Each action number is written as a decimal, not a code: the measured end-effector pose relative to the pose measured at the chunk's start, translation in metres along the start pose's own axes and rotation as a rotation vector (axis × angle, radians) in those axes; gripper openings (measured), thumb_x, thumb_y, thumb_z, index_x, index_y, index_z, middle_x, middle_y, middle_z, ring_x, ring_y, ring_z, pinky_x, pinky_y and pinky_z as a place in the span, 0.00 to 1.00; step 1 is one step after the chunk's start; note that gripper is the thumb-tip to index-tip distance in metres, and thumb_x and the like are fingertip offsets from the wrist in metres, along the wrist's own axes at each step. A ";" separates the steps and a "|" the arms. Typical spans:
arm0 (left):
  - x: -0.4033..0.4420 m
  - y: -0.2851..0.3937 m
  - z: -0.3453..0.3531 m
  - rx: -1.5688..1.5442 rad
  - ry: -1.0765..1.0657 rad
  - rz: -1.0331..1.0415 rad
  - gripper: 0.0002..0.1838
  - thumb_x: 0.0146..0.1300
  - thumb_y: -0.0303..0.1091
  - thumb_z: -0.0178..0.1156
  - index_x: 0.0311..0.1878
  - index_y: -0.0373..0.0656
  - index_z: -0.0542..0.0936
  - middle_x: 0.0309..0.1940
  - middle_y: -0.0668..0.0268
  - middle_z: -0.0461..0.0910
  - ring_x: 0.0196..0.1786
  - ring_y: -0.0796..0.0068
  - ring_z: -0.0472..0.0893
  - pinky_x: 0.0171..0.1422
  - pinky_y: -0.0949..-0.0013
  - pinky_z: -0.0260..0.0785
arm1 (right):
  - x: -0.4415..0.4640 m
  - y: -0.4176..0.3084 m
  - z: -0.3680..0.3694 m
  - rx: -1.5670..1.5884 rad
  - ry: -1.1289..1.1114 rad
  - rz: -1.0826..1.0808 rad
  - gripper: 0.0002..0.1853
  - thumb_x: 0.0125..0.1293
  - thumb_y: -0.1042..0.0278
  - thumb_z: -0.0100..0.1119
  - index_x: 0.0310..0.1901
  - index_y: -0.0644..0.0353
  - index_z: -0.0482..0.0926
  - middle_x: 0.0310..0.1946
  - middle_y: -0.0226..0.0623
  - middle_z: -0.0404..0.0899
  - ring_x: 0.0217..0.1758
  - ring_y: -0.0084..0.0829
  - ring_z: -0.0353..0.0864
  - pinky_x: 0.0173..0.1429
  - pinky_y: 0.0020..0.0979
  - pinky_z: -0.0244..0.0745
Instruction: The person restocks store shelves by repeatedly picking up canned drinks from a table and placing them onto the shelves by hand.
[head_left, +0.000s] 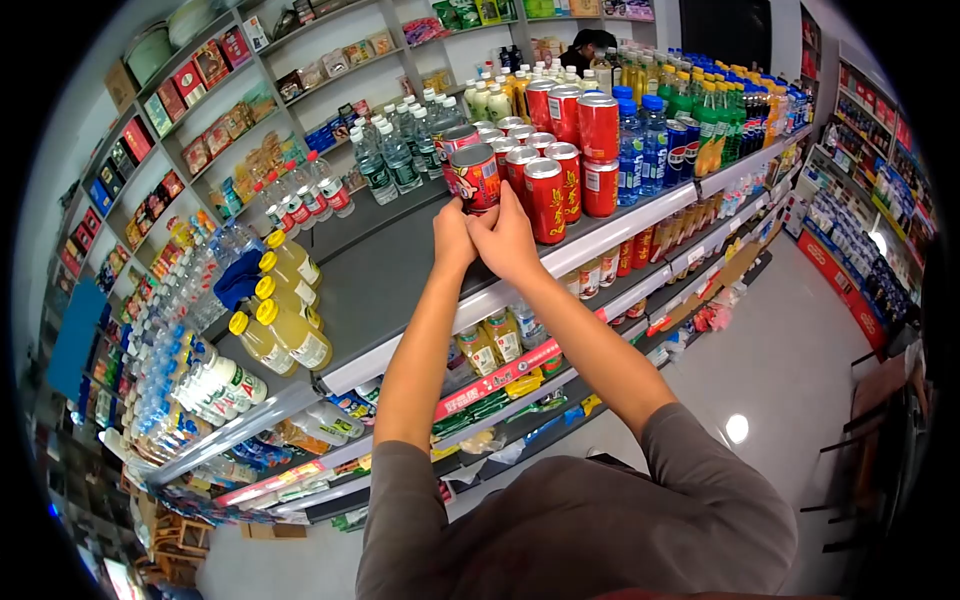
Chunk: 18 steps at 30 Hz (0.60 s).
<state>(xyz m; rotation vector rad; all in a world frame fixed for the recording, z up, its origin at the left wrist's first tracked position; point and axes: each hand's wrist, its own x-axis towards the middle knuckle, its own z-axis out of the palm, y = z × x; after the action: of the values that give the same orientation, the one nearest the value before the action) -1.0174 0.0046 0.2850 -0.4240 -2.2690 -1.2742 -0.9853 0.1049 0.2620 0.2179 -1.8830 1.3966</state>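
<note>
A short, wide red can with a dark top and a printed label (473, 180) stands upright on the top shelf's front part, left of the red drink cans (545, 200). My left hand (453, 238) is closed on the can's lower left side. From the right, my right hand (506, 236) wraps the same can, its fingers reaching up beside the neighbouring red cans. The two hands meet at the thumbs. Just behind the held can is another similar can (459, 138). Most of my fingertips are hidden behind the can.
Clear water bottles (372, 168) stand behind on the left. Yellow-capped juice bottles (270, 340) and a dark blue cloth (238, 280) are further left along the grey shelf (370, 270). Blue bottles (653, 145) stand right of the cans. A person (590, 48) is partly visible behind the shelf.
</note>
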 end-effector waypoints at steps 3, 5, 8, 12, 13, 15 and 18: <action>0.009 -0.003 0.010 -0.021 -0.032 -0.094 0.30 0.50 0.51 0.77 0.43 0.31 0.83 0.36 0.46 0.88 0.42 0.48 0.89 0.48 0.55 0.79 | -0.010 0.013 0.000 -0.021 0.026 -0.051 0.42 0.62 0.62 0.65 0.71 0.81 0.59 0.66 0.67 0.70 0.70 0.56 0.74 0.72 0.42 0.69; 0.014 -0.006 0.016 -0.008 -0.042 -0.125 0.31 0.50 0.51 0.77 0.43 0.30 0.83 0.36 0.46 0.88 0.42 0.49 0.89 0.48 0.56 0.80 | -0.019 0.019 0.002 -0.042 0.054 -0.062 0.43 0.62 0.62 0.65 0.72 0.81 0.59 0.67 0.68 0.69 0.70 0.56 0.73 0.73 0.41 0.69; 0.020 -0.009 0.019 0.030 -0.048 -0.125 0.30 0.51 0.50 0.76 0.45 0.29 0.83 0.38 0.46 0.88 0.42 0.52 0.89 0.48 0.58 0.80 | -0.018 -0.012 -0.024 0.166 -0.125 0.060 0.43 0.62 0.62 0.64 0.72 0.81 0.58 0.67 0.68 0.69 0.71 0.56 0.72 0.74 0.41 0.68; 0.022 -0.025 0.027 -0.132 -0.069 -0.127 0.30 0.53 0.43 0.76 0.51 0.29 0.80 0.41 0.51 0.88 0.43 0.64 0.89 0.48 0.63 0.79 | -0.011 -0.014 -0.031 0.190 -0.197 0.109 0.44 0.62 0.61 0.65 0.72 0.83 0.57 0.69 0.70 0.66 0.74 0.57 0.69 0.75 0.42 0.66; 0.024 -0.031 0.029 -0.218 -0.067 -0.121 0.30 0.53 0.42 0.76 0.53 0.29 0.80 0.42 0.53 0.88 0.43 0.67 0.88 0.48 0.65 0.79 | -0.011 -0.007 -0.026 0.135 -0.171 0.089 0.44 0.62 0.61 0.65 0.72 0.83 0.57 0.70 0.71 0.64 0.75 0.58 0.67 0.76 0.42 0.65; 0.030 -0.049 0.035 -0.246 -0.115 -0.149 0.30 0.54 0.37 0.75 0.56 0.28 0.78 0.43 0.57 0.88 0.43 0.74 0.86 0.48 0.69 0.79 | -0.014 0.011 -0.011 0.024 -0.118 0.047 0.45 0.62 0.61 0.65 0.72 0.84 0.56 0.72 0.73 0.60 0.77 0.58 0.63 0.78 0.42 0.62; 0.028 -0.042 0.035 -0.177 -0.107 -0.172 0.31 0.54 0.36 0.76 0.56 0.27 0.77 0.43 0.57 0.88 0.43 0.74 0.86 0.49 0.69 0.79 | -0.014 0.018 -0.009 0.100 -0.142 0.081 0.45 0.62 0.61 0.65 0.72 0.85 0.56 0.75 0.74 0.54 0.80 0.59 0.57 0.80 0.41 0.58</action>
<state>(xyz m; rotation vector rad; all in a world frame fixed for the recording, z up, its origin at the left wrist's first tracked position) -1.0710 0.0136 0.2558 -0.3732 -2.3315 -1.5822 -0.9813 0.1155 0.2407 0.2995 -1.9570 1.5690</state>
